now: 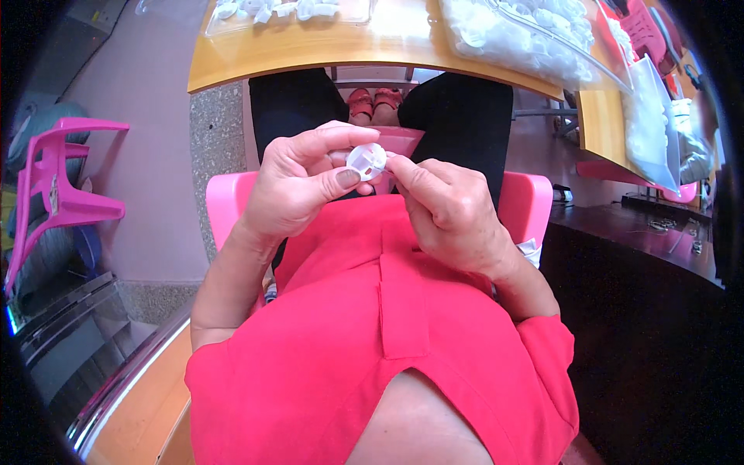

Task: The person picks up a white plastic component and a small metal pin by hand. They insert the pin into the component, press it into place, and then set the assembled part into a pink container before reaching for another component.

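Observation:
Above my lap, my left hand (310,170) pinches a small round white plastic part (366,161) between its thumb and fingers. The part has slots and a raised piece on the face that shows. My right hand (442,205) is closed at the part's right edge, its thumb and forefinger pinched together there. Whether those fingertips grip the part's rim or some tiny piece beside it, I cannot make out.
Ahead is a wooden table (310,53) with a clear tray (353,17) of white plastic pieces and a larger clear bin (527,46) heaped with them. Another container (649,124) stands at the right. I sit in a pink chair (529,205); another pink chair (66,205) is at left.

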### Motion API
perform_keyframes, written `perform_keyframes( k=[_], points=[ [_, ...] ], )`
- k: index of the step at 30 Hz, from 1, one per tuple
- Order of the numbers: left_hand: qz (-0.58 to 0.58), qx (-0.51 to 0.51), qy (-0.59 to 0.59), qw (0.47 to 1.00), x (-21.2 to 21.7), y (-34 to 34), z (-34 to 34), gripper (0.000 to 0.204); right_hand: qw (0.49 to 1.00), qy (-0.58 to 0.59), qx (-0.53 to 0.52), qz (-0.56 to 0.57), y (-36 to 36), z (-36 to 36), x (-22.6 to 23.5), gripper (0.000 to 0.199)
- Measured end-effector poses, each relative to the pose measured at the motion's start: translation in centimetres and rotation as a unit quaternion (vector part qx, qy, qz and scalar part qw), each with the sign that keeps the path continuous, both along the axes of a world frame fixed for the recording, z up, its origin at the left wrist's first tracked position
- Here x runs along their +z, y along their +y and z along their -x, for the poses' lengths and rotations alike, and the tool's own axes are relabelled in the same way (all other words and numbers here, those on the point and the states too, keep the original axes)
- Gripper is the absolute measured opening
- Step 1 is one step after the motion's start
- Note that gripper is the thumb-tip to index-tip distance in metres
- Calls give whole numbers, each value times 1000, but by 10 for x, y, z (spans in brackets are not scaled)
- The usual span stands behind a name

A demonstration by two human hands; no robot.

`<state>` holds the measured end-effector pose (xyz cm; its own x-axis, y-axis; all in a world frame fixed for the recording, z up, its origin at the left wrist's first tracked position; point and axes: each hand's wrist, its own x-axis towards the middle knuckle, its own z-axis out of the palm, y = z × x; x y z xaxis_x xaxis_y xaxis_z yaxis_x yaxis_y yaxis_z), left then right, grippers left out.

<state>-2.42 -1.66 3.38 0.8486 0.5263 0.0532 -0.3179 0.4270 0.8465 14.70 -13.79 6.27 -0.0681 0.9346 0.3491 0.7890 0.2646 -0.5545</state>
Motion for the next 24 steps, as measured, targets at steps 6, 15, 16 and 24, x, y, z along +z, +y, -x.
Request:
perform_keyframes(
  k=[6,15,16,24],
  points=[
    [-15,-3,7,1000,0,0,0,32,1000,20,4,-14,4,-1,-5,36],
    [-83,40,-6,996,-12,-5,-2,37,984,172,-14,38,7,2,-2,26],
    [-83,39,-5,996,-13,-5,-3,37,975,210,-18,70,8,2,-2,25],
    [7,50,20,999,-14,-7,-6,40,990,101,-59,77,4,3,2,31]
  ],
)
